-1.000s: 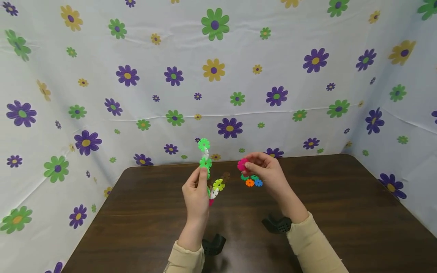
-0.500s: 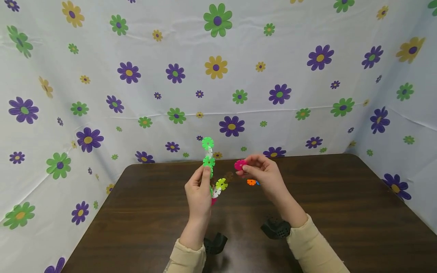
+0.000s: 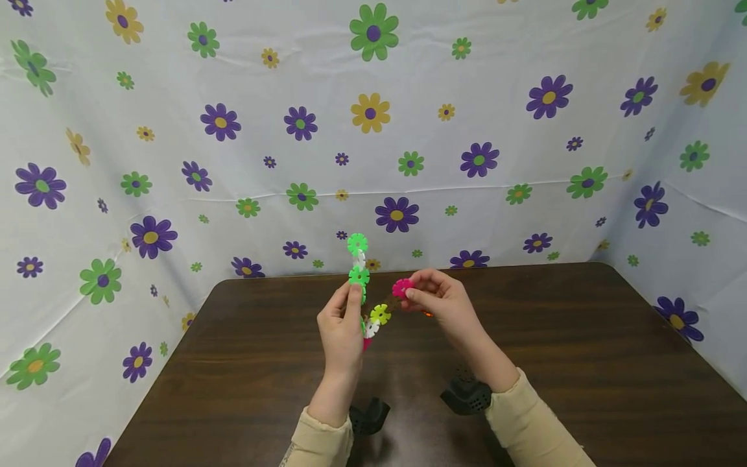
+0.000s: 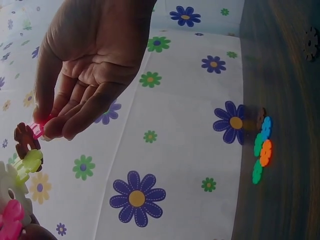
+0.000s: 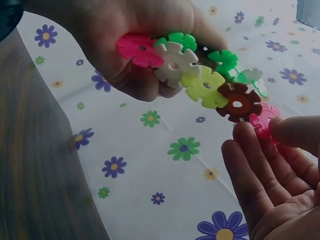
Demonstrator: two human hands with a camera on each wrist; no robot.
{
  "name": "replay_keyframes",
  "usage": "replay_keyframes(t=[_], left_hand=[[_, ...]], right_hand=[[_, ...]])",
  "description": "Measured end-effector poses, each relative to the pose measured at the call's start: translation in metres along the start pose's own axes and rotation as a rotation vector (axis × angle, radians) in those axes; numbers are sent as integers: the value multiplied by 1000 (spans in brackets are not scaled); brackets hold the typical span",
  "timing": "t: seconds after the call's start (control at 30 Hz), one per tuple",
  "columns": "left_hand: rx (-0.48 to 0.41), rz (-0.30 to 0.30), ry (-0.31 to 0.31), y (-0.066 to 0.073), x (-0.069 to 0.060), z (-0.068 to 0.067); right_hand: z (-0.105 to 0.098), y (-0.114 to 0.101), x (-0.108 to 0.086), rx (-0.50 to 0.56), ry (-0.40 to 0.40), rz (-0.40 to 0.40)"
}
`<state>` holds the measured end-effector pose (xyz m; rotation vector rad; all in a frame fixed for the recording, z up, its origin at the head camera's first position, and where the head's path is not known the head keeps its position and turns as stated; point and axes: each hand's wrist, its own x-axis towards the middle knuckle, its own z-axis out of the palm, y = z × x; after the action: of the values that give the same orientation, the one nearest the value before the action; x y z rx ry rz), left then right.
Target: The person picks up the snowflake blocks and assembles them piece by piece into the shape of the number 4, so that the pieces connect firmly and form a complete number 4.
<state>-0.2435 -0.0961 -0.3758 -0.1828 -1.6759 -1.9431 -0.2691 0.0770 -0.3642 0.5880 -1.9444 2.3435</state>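
Note:
My left hand [image 3: 341, 332] grips a curved chain of interlocking notched plastic discs, flower-shaped. Light green discs [image 3: 358, 244] rise above its thumb; a yellow-green disc [image 5: 205, 87], a white disc [image 5: 175, 65] and a pink disc [image 5: 140, 50] sit along the other arm of the chain. That arm ends in a brown disc [image 5: 239, 102]. Between thumb and fingers, my right hand [image 3: 448, 310] pinches a separate-coloured end piece, a bright pink disc [image 3: 402, 288]. In the right wrist view its edge meets the brown disc's edge; whether their slots are engaged, I cannot tell.
Loose discs lie on the dark wooden table [image 3: 262, 363]: an orange disc [image 4: 266, 152], a blue disc [image 4: 266, 128], green ones [image 4: 257, 171] and a brown one. Another dark disc [image 4: 311, 44] lies apart. A flower-print cloth [image 3: 245, 168] surrounds the table. Black mounts [image 3: 467, 393] sit at both wrists.
My right hand has moved left with the pink disc, up to the chain's brown end, now covering most of the loose discs in the head view. The left hand keeps its grip, nearly still.

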Motion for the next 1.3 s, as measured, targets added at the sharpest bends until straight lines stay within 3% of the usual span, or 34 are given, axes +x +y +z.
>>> replay_keyframes(t=[0.43,0.83,1.3], left_hand=[[17,38,11,2,1,0],[18,35,25,-1,2,-1],[8,15,33,3,3,-4]], right_hand=[[5,3,-2,-167,25,-102],[14,7,-5,-125,54,-118],[7,5,-2,-121,-6,-64]])
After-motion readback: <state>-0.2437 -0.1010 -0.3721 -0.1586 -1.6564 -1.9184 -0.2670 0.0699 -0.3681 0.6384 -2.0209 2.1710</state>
